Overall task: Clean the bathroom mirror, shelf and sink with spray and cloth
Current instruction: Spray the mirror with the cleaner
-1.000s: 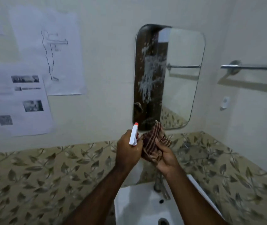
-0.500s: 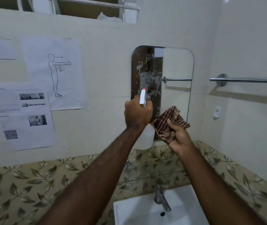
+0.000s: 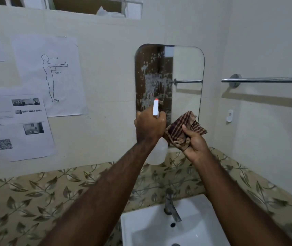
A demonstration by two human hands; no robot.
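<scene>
Wall point(image 3: 106, 86) of cream paint fills most of the view, with a band of leaf-patterned tiles point(image 3: 35, 201) along its lower part. Printed paper sheets point(image 3: 49, 75) are stuck to the wall's left side, one showing an outline figure with an arm held straight out. A white ceramic sink point(image 3: 141, 226) sits at the bottom edge, a chrome tap point(image 3: 171, 206) standing at its back rim. Above the sink hangs a rounded rectangular mirror point(image 3: 186, 71), its left half spattered with white foam and running streaks. A chrome towel rail point(image 3: 266, 80) is fixed to the side wall on the right, with a small white hook point(image 3: 229, 115) below it. Two bare forearms reach up from the bottom edge. The left hand point(image 3: 148, 126) is clenched around the neck of a translucent white spray bottle point(image 3: 157, 151), held upright in front of the mirror's lower left corner, with its red-tipped nozzle point(image 3: 155, 107) pointing at the glass. The right hand point(image 3: 194, 141) is closed around a bunched brown striped cloth point(image 3: 186, 126), just right of the bottle and in front of the mirror's lower right corner.
</scene>
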